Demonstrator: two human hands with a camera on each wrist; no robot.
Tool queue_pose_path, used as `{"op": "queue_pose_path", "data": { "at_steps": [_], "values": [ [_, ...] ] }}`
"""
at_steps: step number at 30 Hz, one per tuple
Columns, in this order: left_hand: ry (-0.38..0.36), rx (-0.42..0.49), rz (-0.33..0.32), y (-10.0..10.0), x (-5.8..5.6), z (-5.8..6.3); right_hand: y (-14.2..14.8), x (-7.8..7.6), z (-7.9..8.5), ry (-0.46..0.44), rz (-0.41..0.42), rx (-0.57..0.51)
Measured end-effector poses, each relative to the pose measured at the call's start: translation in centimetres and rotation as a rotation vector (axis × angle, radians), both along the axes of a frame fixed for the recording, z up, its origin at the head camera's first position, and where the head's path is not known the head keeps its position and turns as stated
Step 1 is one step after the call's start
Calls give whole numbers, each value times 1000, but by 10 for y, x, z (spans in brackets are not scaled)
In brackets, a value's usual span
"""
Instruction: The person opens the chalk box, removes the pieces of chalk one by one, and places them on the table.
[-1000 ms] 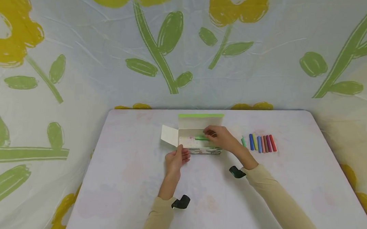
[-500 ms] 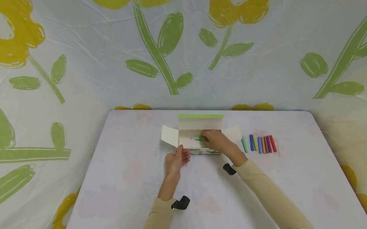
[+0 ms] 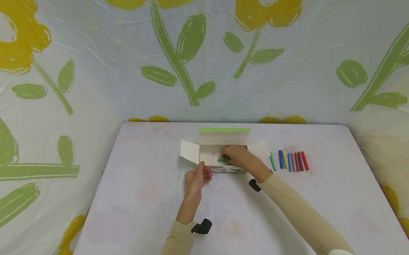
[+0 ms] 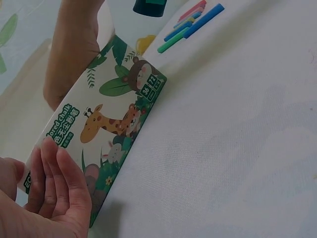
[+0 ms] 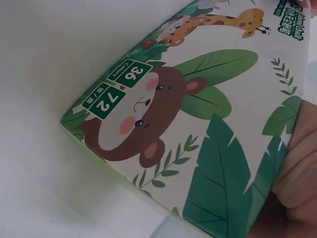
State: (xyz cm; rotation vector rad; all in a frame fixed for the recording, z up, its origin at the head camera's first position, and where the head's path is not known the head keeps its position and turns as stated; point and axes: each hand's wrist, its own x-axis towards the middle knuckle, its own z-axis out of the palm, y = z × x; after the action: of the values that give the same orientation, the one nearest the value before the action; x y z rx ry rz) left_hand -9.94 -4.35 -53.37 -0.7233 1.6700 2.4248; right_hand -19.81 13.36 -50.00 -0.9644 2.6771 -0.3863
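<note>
An open chalk box [image 3: 228,169] with a green-edged lid stands on the table. My left hand [image 3: 194,178] holds its front left corner, thumb at the rim and fingers along the printed front, as the left wrist view shows up close. My right hand [image 3: 238,155] reaches inside the box with bent fingers, pinching a green chalk stick [image 3: 221,160] whose end sticks out to the left. Its fingertips are partly hidden. In the right wrist view the box's animal-printed front [image 5: 148,104] covers most of that hand.
Right of the box lie a green chalk [image 3: 273,161] and a row of several chalks [image 3: 294,161] in blue, yellow, pink, brown, purple and red. White side flaps [image 3: 190,152] stick out from the box. A flower-patterned cloth [image 3: 119,70] hangs behind the table.
My right hand has moved left and lower into the box, and the green chalk stick has come down nearer the front wall. My left hand stays at the corner.
</note>
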Motion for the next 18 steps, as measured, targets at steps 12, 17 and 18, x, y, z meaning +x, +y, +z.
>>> {"op": "queue_pose_path", "data": {
  "at_steps": [12,17,18],
  "values": [
    [3,3,2,1,-1,-11,14,-3,3,-81,62,-140],
    [5,1,11,1,-1,-12,27,2,11,-106,56,-281],
    [4,1,14,1,-2,-12,29,3,13,-116,49,-304]
  ]
}}
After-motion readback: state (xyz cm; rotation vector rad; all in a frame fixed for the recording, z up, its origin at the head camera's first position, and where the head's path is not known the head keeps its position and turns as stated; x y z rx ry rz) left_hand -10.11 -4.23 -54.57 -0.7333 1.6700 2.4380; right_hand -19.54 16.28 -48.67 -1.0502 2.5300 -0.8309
